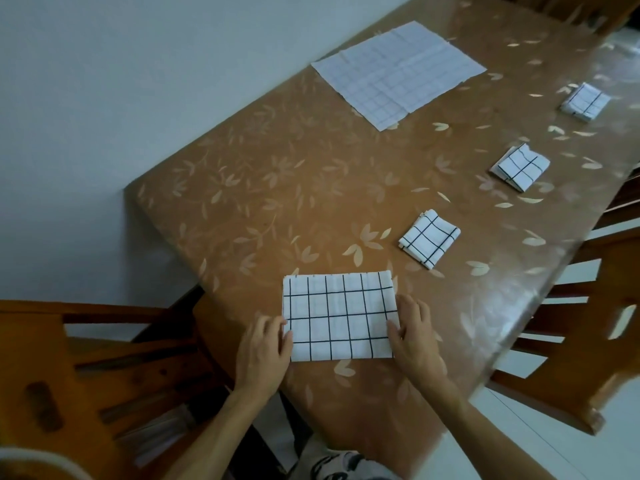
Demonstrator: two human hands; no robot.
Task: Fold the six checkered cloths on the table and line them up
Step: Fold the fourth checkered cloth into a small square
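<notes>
White black-checked cloth [339, 317], near edge of brown leaf-print tabletop [277, 202]: my L hand [265, 351] & R hand [415, 337] thumb its short ends (pinch unclear), prob. squaring for next fold.

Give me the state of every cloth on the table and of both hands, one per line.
Cloth under the hands: partly folded, a flat rectangle.
First small cloth: folded square.
Second small cloth: folded square.
Third small cloth: folded square.
Far cloth: spread flat, unfolded.
Left hand: touching the rectangle's left edge; grip unclear.
Right hand: touching its right edge; grip unclear.
</notes>
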